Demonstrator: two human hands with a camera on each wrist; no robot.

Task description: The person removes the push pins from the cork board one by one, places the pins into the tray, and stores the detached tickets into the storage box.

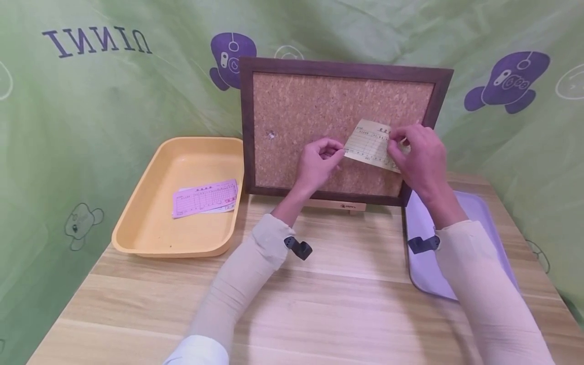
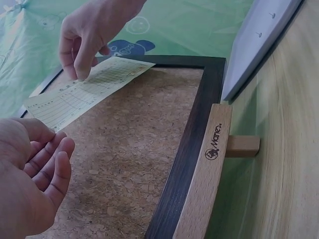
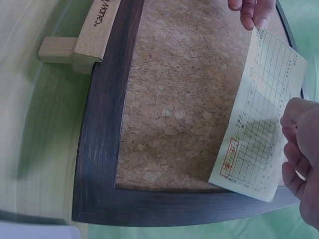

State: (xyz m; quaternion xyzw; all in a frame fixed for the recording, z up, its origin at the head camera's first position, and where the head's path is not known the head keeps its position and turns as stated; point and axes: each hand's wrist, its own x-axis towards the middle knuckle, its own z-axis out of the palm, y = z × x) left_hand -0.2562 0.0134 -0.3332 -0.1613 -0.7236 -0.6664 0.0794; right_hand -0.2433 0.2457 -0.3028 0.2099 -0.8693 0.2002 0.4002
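A pale yellow printed form slip [image 1: 368, 144] is held up, slanted, in front of the corkboard [image 1: 301, 111]. My left hand [image 1: 318, 161] pinches its lower left corner between thumb and index finger, the other fingers loosely curled. At the slip's upper edge, my right hand [image 1: 422, 159] pinches with thumb and index finger; its fingertips overlap the paper. The right wrist view shows a red stamp box [image 3: 230, 157] at one end of the slip. A dark wooden frame [image 1: 347, 69] surrounds the cork, and a light wooden stand [image 2: 207, 164] supports it.
On the left, a yellow tray [image 1: 150, 228] holds a pink form slip [image 1: 205, 197] over a whitish one. A lilac tray [image 1: 476, 210] lies at the right, with thumbtacks [image 2: 258, 35] in it. A small shiny cluster [image 1: 271, 135] is on the cork's left side. Green curtain [image 1: 365, 30] hangs behind.
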